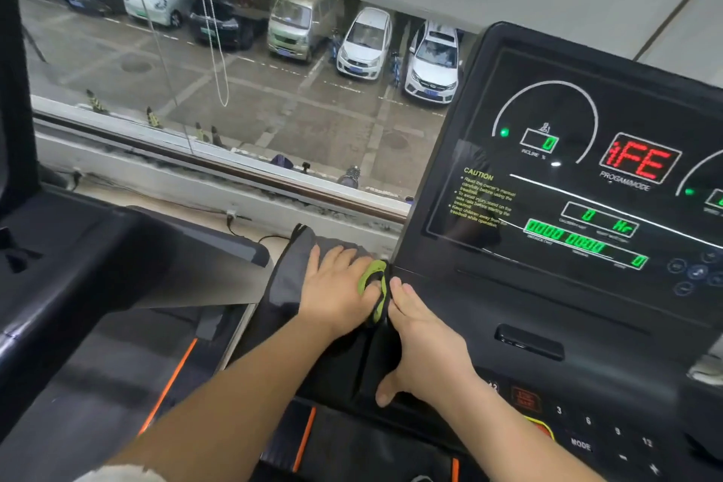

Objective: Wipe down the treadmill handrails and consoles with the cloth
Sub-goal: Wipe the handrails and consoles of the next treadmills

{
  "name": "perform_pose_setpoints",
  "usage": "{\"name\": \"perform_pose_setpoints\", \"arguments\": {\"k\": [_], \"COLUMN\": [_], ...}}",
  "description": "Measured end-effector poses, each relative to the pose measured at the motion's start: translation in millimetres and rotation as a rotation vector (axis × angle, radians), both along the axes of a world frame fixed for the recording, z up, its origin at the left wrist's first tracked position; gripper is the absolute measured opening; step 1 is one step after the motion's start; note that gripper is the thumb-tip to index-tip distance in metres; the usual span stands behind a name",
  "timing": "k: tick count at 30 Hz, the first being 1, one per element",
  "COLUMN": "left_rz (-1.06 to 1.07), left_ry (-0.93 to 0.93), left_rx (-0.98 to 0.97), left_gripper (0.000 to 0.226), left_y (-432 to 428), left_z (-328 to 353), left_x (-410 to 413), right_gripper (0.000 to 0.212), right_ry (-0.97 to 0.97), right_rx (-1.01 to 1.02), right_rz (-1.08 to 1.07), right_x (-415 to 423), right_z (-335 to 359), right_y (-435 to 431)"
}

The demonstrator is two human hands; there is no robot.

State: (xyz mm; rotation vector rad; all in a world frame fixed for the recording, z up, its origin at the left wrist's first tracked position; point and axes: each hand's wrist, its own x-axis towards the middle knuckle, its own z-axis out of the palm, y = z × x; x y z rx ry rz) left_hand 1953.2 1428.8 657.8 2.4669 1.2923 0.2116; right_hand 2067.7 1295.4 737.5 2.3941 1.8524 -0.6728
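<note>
A dark grey cloth [299, 266] with a bright green edge [371, 275] lies draped over the left handrail, right beside the treadmill console [508, 297]. My left hand [336, 292] presses flat on the cloth, its fingers straight and their tips at the green edge. Just to its right, my right hand [424, 342] rests on the console's left edge with straight fingers pointing forward and the thumb spread down over the front lip. The lit display [587, 184] shows green digits and red letters. Most of the handrail is hidden under the cloth and my hand.
A neighbouring treadmill's black console [98, 258] stands at the left. Orange-striped treadmill deck [305, 434] shows below my arms. A window [274, 90] ahead looks down on parked cars, with blind cords [213, 20] hanging in front. Number keys [587, 421] sit low on the console.
</note>
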Motion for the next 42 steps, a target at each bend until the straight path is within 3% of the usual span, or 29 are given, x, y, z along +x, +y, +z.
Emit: {"name": "perform_pose_setpoints", "arguments": {"k": [4,7,10,13,17,20,22,26,29,32,36,39,42], "left_rz": [-0.245,-0.45,-0.291,-0.071,-0.275,-0.421,-0.317,0.008,-0.127,-0.331,-0.476,-0.441,-0.279], "left_ry": [-0.195,-0.066,0.01,-0.14,-0.29,-0.068,0.001,-0.149,-0.203,-0.312,-0.066,0.022,0.257], "left_rx": [0.107,0.15,0.048,0.017,-0.056,0.046,0.028,-0.03,-0.016,-0.013,0.062,0.181,0.149], "left_gripper": [0.038,0.039,0.046,0.049,0.039,0.047,0.046,0.042,0.042,0.025,0.021,0.026,0.038], "left_y": [-24.9,3.2,16.9,-21.8,-55.6,-12.8,10.9,-0.5,-40.7,-59.8,-45.0,-36.8,-45.9], "left_z": [-13.3,-3.6,3.3,-1.7,-4.5,4.4,10.7,12.1,6.1,7.0,17.2,18.6,30.8], "left_x": [-44.3,-73.1,-58.3,-37.7,-56.0,-68.0,-54.6,-14.1,-22.2,-65.7,-100.0,-77.3,-39.0], "right_gripper": [0.159,0.159,0.158,0.156,0.154,0.151,0.151,0.151,0.153,0.154,0.152,0.155,0.158], "right_ry": [0.008,0.018,0.014,0.017,0.028,0.027,0.022,0.025,0.04,0.046,0.036,0.037,0.027], "right_rx": [0.003,-0.008,-0.016,-0.027,-0.031,-0.028,-0.027,-0.025,-0.029,-0.017,-0.034,-0.032,-0.045], "right_rz": [0.009,0.001,0.002,0.004,0.001,0.011,0.021,0.014,0.003,0.003,0.015,-0.004,-0.012], "right_x": [0.4,-0.6,-2.7,-2.6,-2.0,-1.6,-1.8,-1.7,0.5,2.2,1.9,1.5,0.6], "right_z": [4.6,6.0,6.4,4.3,3.9,2.0,0.3,-0.2,0.1,-1.7,-1.7,-4.2,-3.6], "right_y": [-1.0,-1.1,-1.5,-2.3,-3.1,-3.5,-3.7,-4.3,-5.6,-5.2,-4.9,-2.7,-2.6]}}
